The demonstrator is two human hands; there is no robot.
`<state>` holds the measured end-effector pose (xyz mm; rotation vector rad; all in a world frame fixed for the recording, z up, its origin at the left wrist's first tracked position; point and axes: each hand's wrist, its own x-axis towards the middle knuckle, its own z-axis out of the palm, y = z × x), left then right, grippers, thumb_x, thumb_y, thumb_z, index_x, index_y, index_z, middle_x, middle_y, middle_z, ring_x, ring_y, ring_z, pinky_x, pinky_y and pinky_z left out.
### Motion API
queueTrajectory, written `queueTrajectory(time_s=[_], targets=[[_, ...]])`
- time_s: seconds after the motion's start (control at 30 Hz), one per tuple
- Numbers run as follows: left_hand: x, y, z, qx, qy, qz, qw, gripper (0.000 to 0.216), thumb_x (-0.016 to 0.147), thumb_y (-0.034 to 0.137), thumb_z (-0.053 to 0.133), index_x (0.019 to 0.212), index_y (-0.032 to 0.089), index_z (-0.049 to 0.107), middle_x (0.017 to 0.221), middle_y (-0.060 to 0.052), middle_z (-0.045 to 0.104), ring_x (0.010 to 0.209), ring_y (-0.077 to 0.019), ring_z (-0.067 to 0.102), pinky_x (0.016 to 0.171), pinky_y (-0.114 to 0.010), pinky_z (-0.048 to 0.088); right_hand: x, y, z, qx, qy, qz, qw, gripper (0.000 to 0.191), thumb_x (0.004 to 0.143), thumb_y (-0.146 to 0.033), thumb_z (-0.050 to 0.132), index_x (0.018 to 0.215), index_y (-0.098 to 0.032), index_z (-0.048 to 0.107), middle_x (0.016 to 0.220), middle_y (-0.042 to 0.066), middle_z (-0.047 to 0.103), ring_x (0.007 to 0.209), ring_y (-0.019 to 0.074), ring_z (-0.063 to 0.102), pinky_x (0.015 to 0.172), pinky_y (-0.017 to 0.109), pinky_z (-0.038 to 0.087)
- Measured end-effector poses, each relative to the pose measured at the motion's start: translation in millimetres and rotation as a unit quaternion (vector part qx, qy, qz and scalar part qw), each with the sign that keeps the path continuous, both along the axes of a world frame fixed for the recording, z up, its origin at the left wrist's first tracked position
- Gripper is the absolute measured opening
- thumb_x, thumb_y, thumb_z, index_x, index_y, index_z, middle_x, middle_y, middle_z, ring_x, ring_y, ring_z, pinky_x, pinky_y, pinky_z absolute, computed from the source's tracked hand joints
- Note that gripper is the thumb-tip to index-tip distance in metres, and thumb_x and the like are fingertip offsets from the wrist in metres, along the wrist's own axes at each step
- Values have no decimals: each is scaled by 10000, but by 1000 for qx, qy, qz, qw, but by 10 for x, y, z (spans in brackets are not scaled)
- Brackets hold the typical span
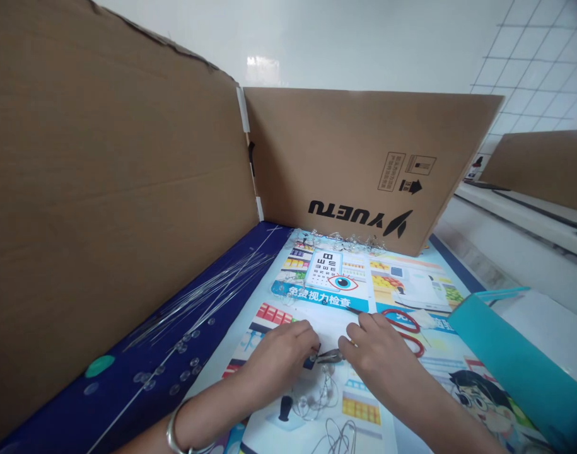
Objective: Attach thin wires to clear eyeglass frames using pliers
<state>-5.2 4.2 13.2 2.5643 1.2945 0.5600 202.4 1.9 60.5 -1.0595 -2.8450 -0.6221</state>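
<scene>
My left hand is closed, its fingertips pinched together over the printed sheet. My right hand faces it with curled fingers. Whatever either pinches is too small or hidden to make out. Between the two hands is a grey metal tool head, like the jaws of small pliers; I cannot tell whether a hand grips it. Red-handled scissors lie just beyond my right hand, partly covered by it. Thin tangled wire with clear beads lies below my hands, and a loose wire loop is nearer me.
Straight clear strands and scattered clear beads lie on the blue surface at left, near a green disc. Cardboard panels stand at the back and left. A teal folded board is at right. More clear pieces line the back panel.
</scene>
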Motion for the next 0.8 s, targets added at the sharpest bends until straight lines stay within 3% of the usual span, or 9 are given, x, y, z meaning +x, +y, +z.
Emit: queueTrajectory(time_s=[0.27, 0.57, 0.8], targets=[[2, -47, -11, 53, 81, -28, 995, 159, 796, 41, 519, 816, 198, 534, 782, 6, 575, 715, -173, 522, 668, -279, 387, 41, 30, -6, -15, 11, 14, 1000, 110, 802, -127, 589, 738, -195, 531, 719, 12, 507, 766, 204, 430, 666, 352, 252], [1, -33, -39, 97, 81, -75, 989, 111, 833, 78, 510, 826, 188, 523, 805, 2, 591, 741, -177, 529, 680, -299, 378, 99, 47, 15, -48, 14, -27, 998, 124, 815, -162, 583, 701, -205, 558, 708, 24, 515, 773, 212, 424, 652, 346, 232], [-29, -13, -44, 98, 73, -75, 990, 92, 861, 106, 493, 855, 187, 536, 822, -6, 603, 761, -180, 538, 705, -306, 387, 115, 65, 5, -56, 18, -28, 998, 122, 822, -167, 573, 709, -213, 565, 706, 20, 515, 771, 211, 424, 650, 349, 226]])
